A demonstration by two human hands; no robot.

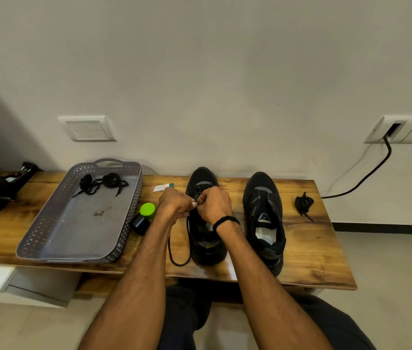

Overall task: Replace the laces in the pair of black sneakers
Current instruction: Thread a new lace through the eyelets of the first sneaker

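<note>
Left hand [174, 203] and right hand [213, 204] meet, pinching the thin black lace [174, 258] over the left black mesh sneaker [206, 246] mid wooden bench [313, 248]; I'd keep the tip pinched stiff and feed the eyelets evenly

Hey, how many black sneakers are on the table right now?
2. The left sneaker sits mid-table, where the left hand and right hand pinch its lace. The right sneaker stands beside it, seemingly unlaced. None appears hidden.

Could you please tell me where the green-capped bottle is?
In the head view, the bottle is on the table, left of centre, between the tray and the left hand.
</note>
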